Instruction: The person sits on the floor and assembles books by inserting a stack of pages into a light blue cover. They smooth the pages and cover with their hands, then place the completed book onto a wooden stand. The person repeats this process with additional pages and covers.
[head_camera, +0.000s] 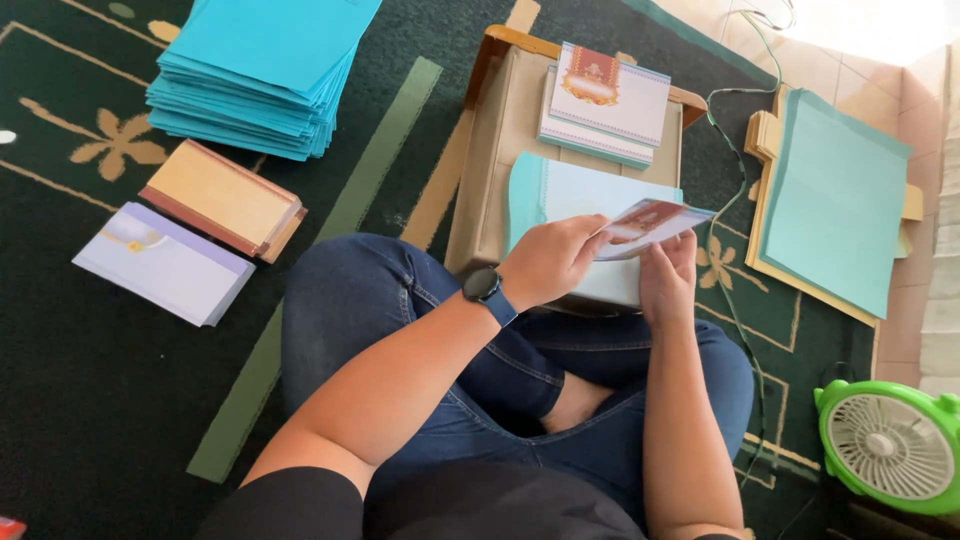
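Observation:
I sit cross-legged on a dark green carpet, facing a small beige padded stool (490, 170). My left hand (550, 262), with a dark watch on its wrist, and my right hand (668, 275) together hold a printed card (650, 225) with a reddish-brown picture, tilted above a pale blue envelope stack (590, 200) lying on the stool. A stack of white cards with an ornate red and gold top (605, 100) sits at the stool's far side.
A tall pile of teal sheets (265, 75) lies at upper left. A tan card stack (222, 198) and a lilac-white card stack (165, 262) lie left. Teal sheets on tan boards (830, 205) lie right. A green fan (890, 445) stands at lower right, a cable (735, 170) nearby.

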